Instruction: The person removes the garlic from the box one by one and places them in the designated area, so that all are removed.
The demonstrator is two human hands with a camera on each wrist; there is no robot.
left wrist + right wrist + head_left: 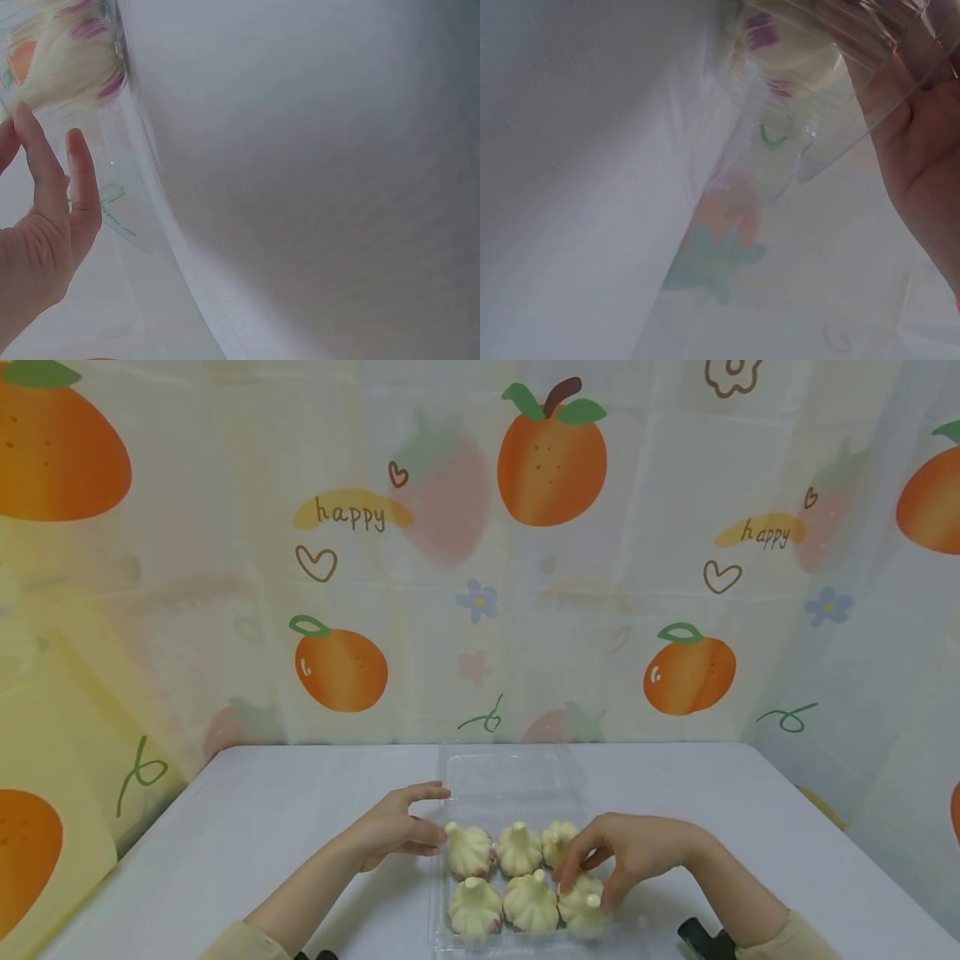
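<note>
A clear plastic box [437, 927] lies on the table with its hinged lid [512, 775] folded back, away from me. Pale garlic bulbs with purple streaks fill it in two rows of three, stems up. My right hand [637, 850] reaches in from the right; its thumb and fingers grip the near right garlic bulb [579, 908]. In the right wrist view, the box's clear wall partly covers that hand [919, 142]. At the box's left edge my left hand [403, 827] has loosely extended fingers beside the far left garlic bulb [469, 850]; contact with the box is unclear.
A white table [315, 785] carries the box. Behind it hangs a curtain [555, 652] printed with oranges and strawberries. Black straps or devices [705, 938] show near both wrists at the bottom edge.
</note>
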